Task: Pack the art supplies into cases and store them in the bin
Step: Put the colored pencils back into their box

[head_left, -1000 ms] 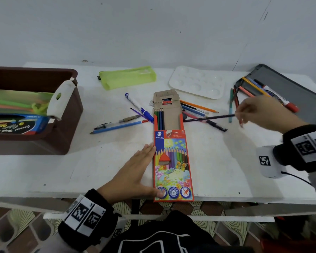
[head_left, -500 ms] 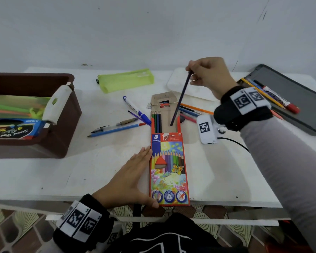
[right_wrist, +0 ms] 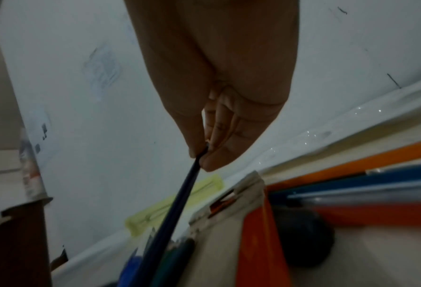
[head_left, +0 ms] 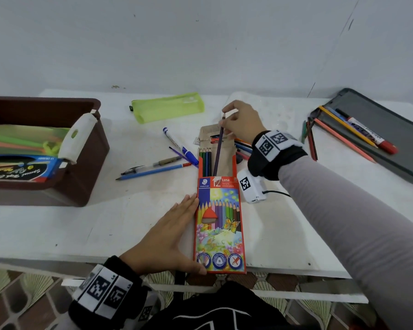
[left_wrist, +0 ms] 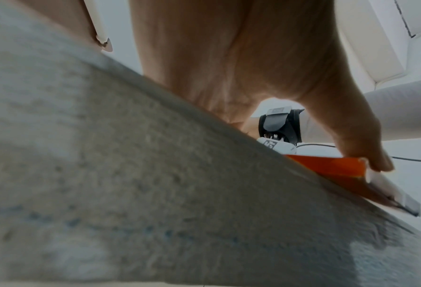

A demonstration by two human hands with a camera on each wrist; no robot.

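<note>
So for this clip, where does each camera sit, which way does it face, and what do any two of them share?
Head: worn on the head, looking forward and down at the white table; shows both forearms, the left hand flat against the pencil box, the right hand pinching a dark pencil.
Left wrist: low by the tabletop, looking along the palm; thumb on the box's orange edge.
Right wrist: under the wrist, looking along the fingers down the pencil.
Shared: head and right wrist both show the green pouch.
</note>
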